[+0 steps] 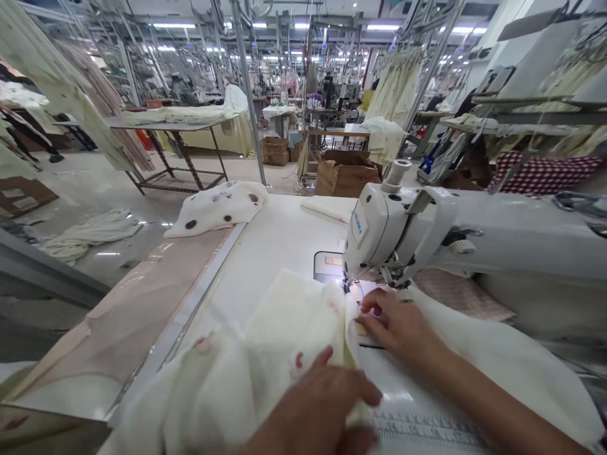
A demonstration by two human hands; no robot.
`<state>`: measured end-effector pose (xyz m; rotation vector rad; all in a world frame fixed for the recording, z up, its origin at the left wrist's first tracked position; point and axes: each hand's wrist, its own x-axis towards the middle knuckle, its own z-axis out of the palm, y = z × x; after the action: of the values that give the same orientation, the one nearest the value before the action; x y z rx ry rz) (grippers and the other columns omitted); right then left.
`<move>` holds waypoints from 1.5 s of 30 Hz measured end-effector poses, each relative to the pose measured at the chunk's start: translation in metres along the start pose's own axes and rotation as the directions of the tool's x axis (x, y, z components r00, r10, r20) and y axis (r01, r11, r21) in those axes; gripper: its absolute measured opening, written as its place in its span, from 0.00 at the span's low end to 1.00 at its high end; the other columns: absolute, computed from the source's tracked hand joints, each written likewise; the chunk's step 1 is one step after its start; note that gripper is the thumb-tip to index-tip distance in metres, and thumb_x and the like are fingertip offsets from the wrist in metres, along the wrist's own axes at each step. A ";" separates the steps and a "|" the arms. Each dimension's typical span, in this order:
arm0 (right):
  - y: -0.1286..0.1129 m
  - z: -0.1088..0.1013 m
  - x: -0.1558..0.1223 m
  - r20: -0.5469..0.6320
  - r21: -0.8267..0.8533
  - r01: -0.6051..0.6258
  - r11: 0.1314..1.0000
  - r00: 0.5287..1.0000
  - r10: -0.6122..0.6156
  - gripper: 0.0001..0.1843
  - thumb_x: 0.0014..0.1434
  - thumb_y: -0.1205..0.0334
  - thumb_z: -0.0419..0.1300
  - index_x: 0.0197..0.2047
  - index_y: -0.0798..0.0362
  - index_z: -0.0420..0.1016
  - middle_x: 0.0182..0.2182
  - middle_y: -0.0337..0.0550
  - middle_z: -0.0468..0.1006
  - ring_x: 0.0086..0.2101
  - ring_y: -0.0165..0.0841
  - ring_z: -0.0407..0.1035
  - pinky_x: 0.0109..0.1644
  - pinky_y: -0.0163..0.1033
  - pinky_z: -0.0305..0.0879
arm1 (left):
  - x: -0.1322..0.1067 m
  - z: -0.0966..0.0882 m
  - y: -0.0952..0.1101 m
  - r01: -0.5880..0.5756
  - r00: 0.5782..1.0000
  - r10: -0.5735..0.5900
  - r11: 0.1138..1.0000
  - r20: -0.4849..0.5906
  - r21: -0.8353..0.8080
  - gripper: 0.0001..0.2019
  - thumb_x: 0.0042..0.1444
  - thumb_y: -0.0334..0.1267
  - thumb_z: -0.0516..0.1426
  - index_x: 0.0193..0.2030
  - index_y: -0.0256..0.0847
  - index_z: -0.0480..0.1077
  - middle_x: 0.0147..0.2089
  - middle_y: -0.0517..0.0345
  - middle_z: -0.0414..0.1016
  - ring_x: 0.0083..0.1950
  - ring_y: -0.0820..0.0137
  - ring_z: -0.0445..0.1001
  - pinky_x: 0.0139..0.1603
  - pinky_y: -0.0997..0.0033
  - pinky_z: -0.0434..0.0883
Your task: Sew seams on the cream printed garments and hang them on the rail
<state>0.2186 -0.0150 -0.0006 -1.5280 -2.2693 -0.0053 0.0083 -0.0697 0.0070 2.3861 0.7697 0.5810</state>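
Note:
Cream fabric [294, 309] with small reddish printed marks runs up to the needle of a white sewing machine [379, 234]. My right hand [403, 325] is beside the lit needle area, thumb and fingertips pinched at the fabric's edge. Nearer to me, my left hand [322, 404] rests over the same fabric. Its index finger and thumb curl around the fabric's right edge, partly blurred, while another finger points forward. Folds of the fabric spread toward the lower left of the white sewing table [256, 253].
A spotted white cloth piece [220, 205] lies at the table's far left corner. Printed ruler markings [427, 433] show at the front. Pinkish checked cloth [455, 294] sits under the machine arm. Beyond stand a cardboard box [346, 174] and a metal-legged table [177, 126].

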 end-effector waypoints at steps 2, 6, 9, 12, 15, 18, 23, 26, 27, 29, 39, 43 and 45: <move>0.000 -0.001 -0.002 -0.027 -0.044 0.083 0.996 0.996 -0.085 0.12 0.59 0.63 0.49 0.44 0.51 0.70 0.32 0.43 0.76 0.31 0.34 0.70 0.35 0.39 0.61 | 0.029 -0.019 -0.007 0.024 0.998 -0.026 0.999 -0.054 -0.030 0.10 0.60 0.32 0.46 0.45 0.41 0.64 0.43 0.55 0.73 0.48 0.68 0.71 0.61 0.62 0.61; 0.012 -0.008 -0.002 -0.046 -0.137 0.196 0.971 0.978 -0.204 0.15 0.59 0.67 0.45 0.38 0.51 0.74 0.31 0.45 0.76 0.27 0.33 0.68 0.35 0.40 0.60 | 0.047 -0.029 -0.036 -0.021 0.999 0.010 0.968 0.044 0.250 0.15 0.62 0.38 0.48 0.54 0.36 0.60 0.60 0.45 0.61 0.64 0.58 0.55 0.64 0.51 0.54; 0.024 -0.020 -0.005 -0.059 -0.192 0.171 0.966 0.981 -0.186 0.16 0.58 0.69 0.46 0.33 0.52 0.75 0.27 0.47 0.75 0.26 0.35 0.67 0.35 0.41 0.61 | 0.042 -0.021 -0.047 -0.011 0.995 -0.028 0.927 0.100 0.376 0.21 0.63 0.45 0.47 0.61 0.39 0.54 0.67 0.49 0.51 0.67 0.56 0.48 0.63 0.45 0.52; 0.018 -0.027 -0.012 -0.096 -0.169 0.134 0.977 0.984 -0.151 0.16 0.60 0.67 0.45 0.37 0.51 0.75 0.27 0.46 0.74 0.29 0.36 0.68 0.32 0.40 0.62 | 0.049 -0.025 -0.047 -0.011 0.994 -0.035 0.909 0.103 0.418 0.17 0.64 0.42 0.47 0.56 0.37 0.59 0.62 0.49 0.60 0.64 0.58 0.56 0.60 0.50 0.58; -0.004 -0.024 -0.015 -0.139 -0.096 0.077 0.992 0.986 -0.090 0.16 0.64 0.62 0.45 0.50 0.53 0.68 0.38 0.48 0.75 0.38 0.35 0.70 0.37 0.38 0.67 | 0.065 -0.036 -0.049 -0.078 0.990 0.023 0.912 0.140 0.402 0.11 0.63 0.38 0.49 0.48 0.38 0.65 0.57 0.52 0.67 0.62 0.60 0.59 0.62 0.52 0.55; -0.015 -0.013 -0.012 -0.081 -0.114 -0.021 0.993 0.997 0.011 0.17 0.62 0.52 0.49 0.46 0.54 0.68 0.36 0.48 0.75 0.34 0.38 0.71 0.32 0.41 0.67 | 0.071 -0.037 -0.054 -0.112 0.989 0.066 0.923 0.135 0.369 0.10 0.61 0.39 0.51 0.47 0.38 0.65 0.58 0.50 0.64 0.61 0.61 0.59 0.62 0.54 0.54; 0.000 -0.009 -0.007 -0.081 -0.141 -0.038 0.989 0.996 0.026 0.12 0.61 0.58 0.49 0.26 0.50 0.63 0.19 0.37 0.69 0.21 0.32 0.65 0.22 0.35 0.59 | 0.064 -0.026 -0.054 -0.079 0.997 0.065 0.934 0.050 0.348 0.13 0.60 0.40 0.52 0.49 0.38 0.63 0.58 0.50 0.63 0.58 0.62 0.61 0.61 0.57 0.56; -0.001 -0.015 -0.011 -0.187 -0.144 0.002 0.990 0.982 -0.030 0.11 0.61 0.63 0.47 0.30 0.52 0.68 0.23 0.42 0.71 0.26 0.35 0.67 0.27 0.39 0.63 | 0.065 -0.026 -0.051 -0.065 0.998 0.053 0.941 0.044 0.333 0.15 0.60 0.43 0.52 0.50 0.38 0.62 0.56 0.51 0.64 0.56 0.63 0.62 0.60 0.59 0.57; -0.004 -0.016 -0.014 -0.214 -0.136 0.039 0.990 0.974 -0.067 0.12 0.60 0.65 0.47 0.32 0.52 0.70 0.25 0.44 0.72 0.28 0.36 0.68 0.30 0.40 0.65 | 0.066 -0.026 -0.051 -0.059 0.998 0.047 0.940 0.045 0.336 0.15 0.60 0.44 0.52 0.50 0.38 0.62 0.55 0.51 0.65 0.56 0.63 0.63 0.59 0.59 0.58; -0.012 -0.016 -0.019 -0.218 -0.093 0.133 0.987 0.964 -0.151 0.12 0.60 0.67 0.48 0.40 0.50 0.72 0.32 0.46 0.74 0.34 0.36 0.69 0.37 0.41 0.68 | 0.068 -0.027 -0.052 -0.048 0.998 0.033 0.936 0.051 0.347 0.15 0.61 0.45 0.51 0.50 0.38 0.63 0.56 0.51 0.65 0.57 0.63 0.63 0.59 0.58 0.58; 0.006 0.004 -0.032 0.170 -0.147 0.091 0.985 0.983 -0.066 0.30 0.63 0.52 0.49 0.64 0.56 0.52 0.60 0.50 0.59 0.60 0.42 0.52 0.60 0.58 0.54 | 0.068 -0.030 -0.060 -0.101 0.993 0.070 0.915 0.093 0.390 0.16 0.62 0.45 0.50 0.52 0.39 0.63 0.61 0.49 0.61 0.62 0.63 0.58 0.62 0.56 0.54; 0.009 -0.001 -0.032 0.206 -0.142 0.116 0.983 0.975 -0.085 0.29 0.63 0.52 0.48 0.64 0.56 0.51 0.61 0.49 0.57 0.61 0.41 0.51 0.61 0.60 0.51 | 0.066 -0.025 -0.064 -0.098 0.994 0.072 0.910 0.079 0.403 0.16 0.63 0.45 0.48 0.53 0.39 0.62 0.63 0.47 0.58 0.64 0.61 0.56 0.63 0.54 0.54; 0.010 -0.003 -0.028 0.206 -0.123 0.115 0.986 0.975 -0.088 0.30 0.63 0.52 0.49 0.64 0.56 0.52 0.60 0.51 0.59 0.60 0.43 0.53 0.60 0.61 0.51 | 0.067 -0.023 -0.066 -0.093 0.995 0.068 0.909 0.075 0.406 0.17 0.63 0.46 0.47 0.53 0.39 0.62 0.63 0.46 0.58 0.64 0.61 0.56 0.63 0.54 0.54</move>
<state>0.2377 -0.0364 -0.0093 -1.5376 -2.5510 -0.0357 0.0194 0.0261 -0.0017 2.8175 0.8361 0.4076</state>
